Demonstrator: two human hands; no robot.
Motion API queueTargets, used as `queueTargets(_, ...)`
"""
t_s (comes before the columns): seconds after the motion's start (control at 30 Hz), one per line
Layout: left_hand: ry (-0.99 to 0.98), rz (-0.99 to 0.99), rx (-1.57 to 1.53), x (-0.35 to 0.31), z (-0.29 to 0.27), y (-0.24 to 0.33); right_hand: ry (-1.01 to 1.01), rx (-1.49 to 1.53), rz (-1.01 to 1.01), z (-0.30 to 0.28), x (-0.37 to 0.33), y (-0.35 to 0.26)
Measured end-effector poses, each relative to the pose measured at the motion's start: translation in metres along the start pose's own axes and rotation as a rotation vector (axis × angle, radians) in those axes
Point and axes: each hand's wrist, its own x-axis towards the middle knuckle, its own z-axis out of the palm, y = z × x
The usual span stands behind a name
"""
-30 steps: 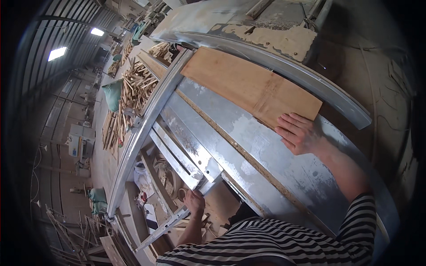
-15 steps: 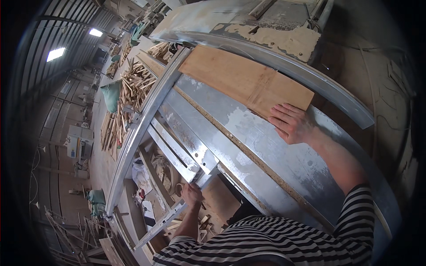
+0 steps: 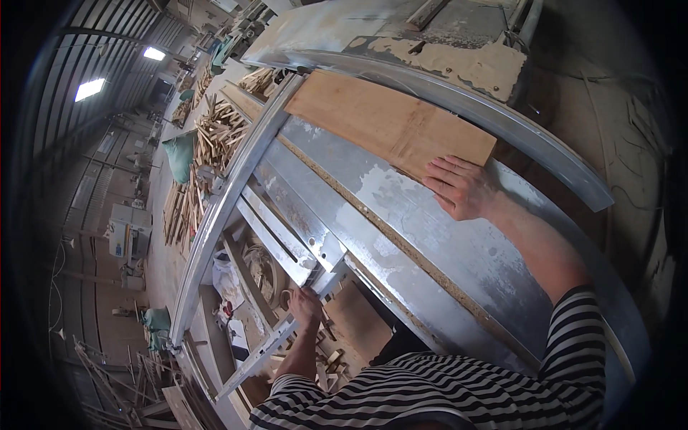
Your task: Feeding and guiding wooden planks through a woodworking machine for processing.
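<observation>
A flat, wide wooden board (image 3: pixel 373 111) lies on the grey metal machine table (image 3: pixel 459 261), its long side close to a long metal fence (image 3: pixel 530 136). My right hand (image 3: pixel 462 186) rests on the board's near right end, fingers stretched flat over its lower edge. Lower and to the left, my left hand (image 3: pixel 305 308) is closed at the end of a slotted pale metal bar (image 3: pixel 281 236), by the corner of the sliding frame. Its fingers partly hide what they grip. Along the table runs a groove (image 3: pixel 401 247) filled with sawdust.
A curved metal rail (image 3: pixel 215 215) crosses on the left. Beneath the open frame are wood offcuts (image 3: pixel 333 365) and a brown panel (image 3: pixel 358 322). Piles of wood strips (image 3: pixel 215 136) and a green sack (image 3: pixel 180 156) stand farther left. Another sawdust-covered surface (image 3: pixel 459 64) lies beyond the fence.
The board has shifted slightly left and away from me, with my right hand moving along on it. My left hand has also moved a little forward and left with the bar.
</observation>
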Motion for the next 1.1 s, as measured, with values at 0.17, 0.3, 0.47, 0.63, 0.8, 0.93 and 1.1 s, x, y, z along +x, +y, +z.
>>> queueTargets(0.17,-0.024,-0.032,0.024,0.000,0.001,-0.002,-0.005,0.000,-0.007,0.001,-0.001,0.001)
queueTargets(0.3,0.020,-0.001,0.043,-0.002,0.002,-0.005,-0.002,-0.005,-0.019,0.002,0.000,0.001)
queueTargets(0.47,-0.045,-0.043,0.038,-0.001,-0.003,0.007,0.004,0.010,-0.016,0.004,-0.003,0.003)
queueTargets(0.63,0.003,-0.024,0.037,-0.001,-0.005,0.007,0.035,0.014,-0.024,0.004,-0.001,0.002)
queueTargets(0.8,-0.004,-0.042,0.042,-0.001,-0.004,0.007,0.044,0.013,-0.026,0.005,-0.003,0.002)
queueTargets(0.93,-0.019,-0.070,0.044,-0.002,-0.002,0.008,0.016,0.022,-0.011,0.007,-0.005,0.003)
queueTargets(1.1,-0.012,-0.074,0.058,0.000,0.001,0.002,0.017,0.021,-0.020,0.006,-0.004,0.003)
